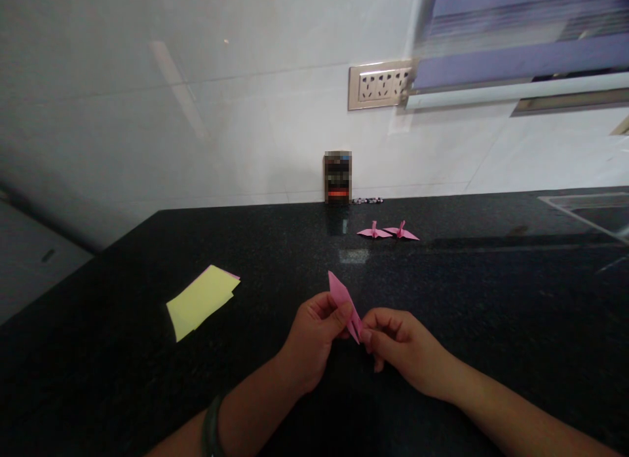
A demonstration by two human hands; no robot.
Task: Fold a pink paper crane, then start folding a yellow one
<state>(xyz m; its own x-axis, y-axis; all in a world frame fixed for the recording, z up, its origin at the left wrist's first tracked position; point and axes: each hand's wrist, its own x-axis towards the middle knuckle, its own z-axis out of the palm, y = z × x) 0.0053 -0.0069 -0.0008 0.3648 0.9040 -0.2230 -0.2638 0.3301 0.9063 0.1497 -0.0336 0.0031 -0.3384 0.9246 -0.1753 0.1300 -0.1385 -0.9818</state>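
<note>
Folded pink paper (339,291) is being held over the counter (275,247): left hand (310,339) pinching its middle, right hand (410,349) pinching its lower end. Pink cranes (374,234) sitting beyond. Dark object (338,169) standing by wall (221,136), pixelated, text unreadable.

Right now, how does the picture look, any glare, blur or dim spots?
In the head view, pale glare marks the wall and dark counter; the purple panel looks smeared; the upright item is pixelated; the left hand, right hand and pink paper are dim but readable.
</note>
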